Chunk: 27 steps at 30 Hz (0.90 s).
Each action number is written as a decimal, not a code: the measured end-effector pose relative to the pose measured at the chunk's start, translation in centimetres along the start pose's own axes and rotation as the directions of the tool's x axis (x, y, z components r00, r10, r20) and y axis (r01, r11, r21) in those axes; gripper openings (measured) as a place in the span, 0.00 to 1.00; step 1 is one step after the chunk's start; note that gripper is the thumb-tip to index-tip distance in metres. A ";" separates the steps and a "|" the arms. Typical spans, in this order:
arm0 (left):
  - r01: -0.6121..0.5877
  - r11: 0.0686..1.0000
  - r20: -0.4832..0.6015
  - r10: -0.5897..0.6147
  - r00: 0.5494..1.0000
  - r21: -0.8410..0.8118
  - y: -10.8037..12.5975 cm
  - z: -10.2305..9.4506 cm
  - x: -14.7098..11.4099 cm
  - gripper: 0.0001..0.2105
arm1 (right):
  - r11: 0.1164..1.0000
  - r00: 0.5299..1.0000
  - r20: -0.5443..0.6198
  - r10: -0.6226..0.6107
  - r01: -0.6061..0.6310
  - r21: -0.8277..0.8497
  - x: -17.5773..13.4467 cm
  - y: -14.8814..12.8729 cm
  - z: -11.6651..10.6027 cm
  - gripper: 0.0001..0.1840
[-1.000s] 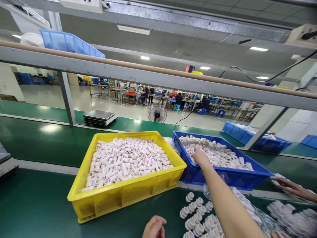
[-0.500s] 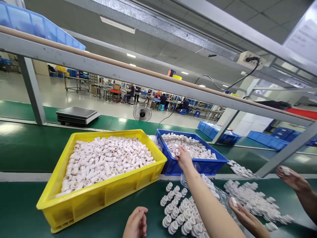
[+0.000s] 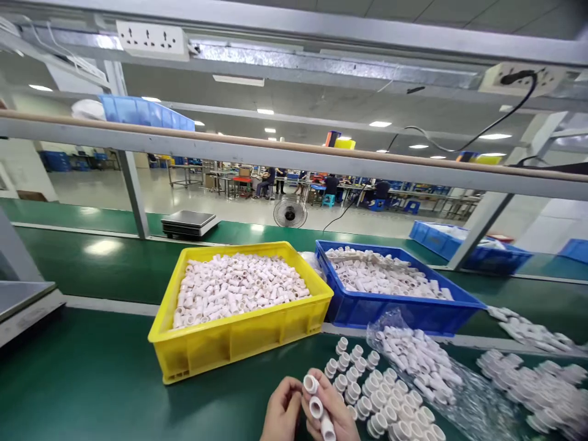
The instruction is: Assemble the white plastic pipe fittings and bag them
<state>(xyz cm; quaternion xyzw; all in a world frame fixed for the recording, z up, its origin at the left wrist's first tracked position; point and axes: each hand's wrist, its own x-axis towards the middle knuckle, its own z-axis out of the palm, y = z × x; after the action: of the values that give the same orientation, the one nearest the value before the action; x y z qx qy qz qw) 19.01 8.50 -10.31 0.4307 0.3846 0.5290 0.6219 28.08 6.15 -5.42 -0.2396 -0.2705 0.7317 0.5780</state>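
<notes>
- Right now, three white pipe fittings (image 3: 316, 408) are in the right hand (image 3: 334, 409), just above the green table (image 3: 101, 380).
- The right hand's fingers are clamped around them.
- The left hand (image 3: 281, 410) is just beside, its fingers curled near the top fitting; I cannot tell if they pinch it.
- The fittings look smooth and round, so if the fingers go loose, one could slip out and roll away.
- A dropped one, or a bump, could knock over the collared fittings (image 3: 377, 399) set in slanting rows by the right hand.
- Past those rows, a clear plastic bag (image 3: 482, 398) has white tubes (image 3: 420, 361) in it; a tug on its loose end could spill some.
- Behind the hands, the yellow bin (image 3: 248, 342) is full of short white pipe pieces (image 3: 243, 288).
- To its right, the dark blue bin (image 3: 353, 307) holds more white pieces (image 3: 390, 278).
- High on the shelf (image 3: 257, 147) sits a light blue bin (image 3: 147, 115); its inside is hidden.
</notes>
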 end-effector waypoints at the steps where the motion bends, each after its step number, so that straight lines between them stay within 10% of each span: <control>1: -0.046 0.999 -0.027 0.045 0.999 -0.020 0.2 0.1 -0.3 0.15 | 1.000 0.999 0.045 0.012 -0.013 0.014 0.0 0.1 -0.4 0.08; 5: -0.156 0.986 -0.102 0.150 0.983 -0.051 3.4 -0.2 -1.3 0.13 | 0.996 0.987 0.158 0.033 -0.047 0.082 0.0 0.0 -1.3 0.09; 8: -0.315 0.907 0.001 0.328 0.945 0.278 9.1 -2.0 -0.9 0.12 | 0.994 0.983 0.182 0.037 -0.056 0.096 -0.1 -0.1 -1.4 0.08; 12: -0.190 0.344 0.095 0.273 0.957 0.919 18.5 -5.7 3.6 0.18 | 0.995 0.977 0.207 0.050 -0.068 0.078 -0.1 0.2 -1.7 0.08; 15: -0.046 0.169 0.013 0.196 0.981 0.985 22.5 -8.1 8.1 0.21 | 0.995 0.958 0.278 0.073 -0.087 0.041 0.3 0.4 -2.3 0.09; 19: 0.094 -0.042 -0.096 -0.042 0.995 0.995 22.1 -9.7 11.8 0.21 | 0.996 0.939 0.336 0.075 -0.087 0.021 0.7 0.5 -2.8 0.11; 27: 0.001 -0.304 -0.088 -0.274 0.958 0.953 19.5 -10.7 12.9 0.15 | 0.999 0.981 0.189 0.048 -0.049 0.002 -0.2 0.4 -1.7 0.10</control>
<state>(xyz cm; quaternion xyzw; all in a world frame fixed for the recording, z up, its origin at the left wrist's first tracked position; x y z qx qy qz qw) 4.57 24.02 4.19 0.7481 0.6446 -0.1083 0.1142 28.97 6.12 -6.92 -0.1735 -0.3158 0.7659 0.5324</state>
